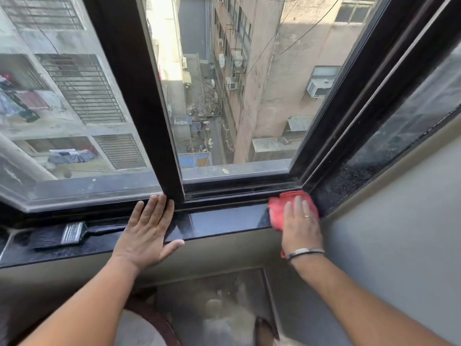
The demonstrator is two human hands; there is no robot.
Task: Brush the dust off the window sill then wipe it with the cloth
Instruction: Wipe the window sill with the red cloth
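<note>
The dark polished window sill runs across the middle of the view below the black window frame. My right hand lies flat on a red cloth and presses it onto the sill's right end, by the corner. My left hand rests flat on the sill near its middle, fingers spread, holding nothing. A black paint brush with a metal band lies on the sill to the left of my left hand, untouched.
The black window frame and glass stand right behind the sill, its centre post by my left fingertips. A dusty side ledge runs back along the right. Below are a grey wall, the floor and a round white object.
</note>
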